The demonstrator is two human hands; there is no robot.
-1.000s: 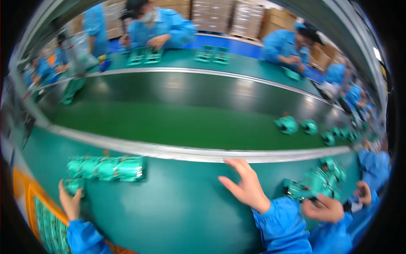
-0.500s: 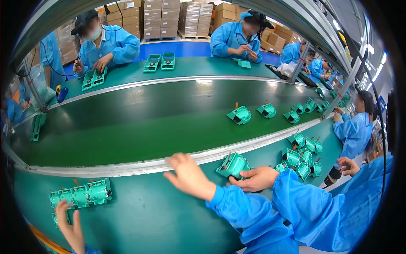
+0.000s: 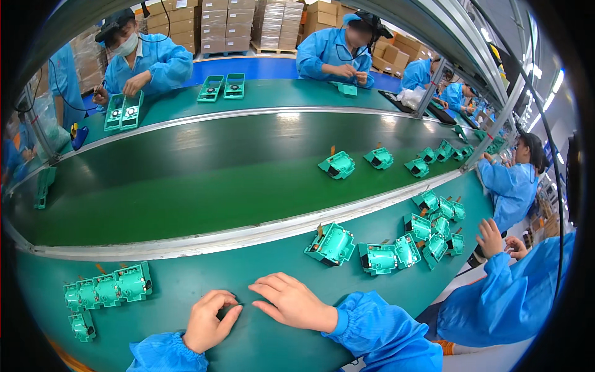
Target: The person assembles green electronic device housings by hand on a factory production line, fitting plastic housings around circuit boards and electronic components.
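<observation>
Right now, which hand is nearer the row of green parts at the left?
Left. The left hand lies just right of the row of green parts; the right hand lies farther right.

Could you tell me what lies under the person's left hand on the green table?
Under the curled left hand only the green table shows, with a small dark speck by the fingertips. The right hand rests flat beside it. Anything beneath the palm is covered.

We're looking at a factory hall with a long green conveyor belt (image 3: 204,180) between green tables (image 3: 186,297), stacked cardboard boxes (image 3: 248,25) behind, blue floor (image 3: 266,67).
</observation>
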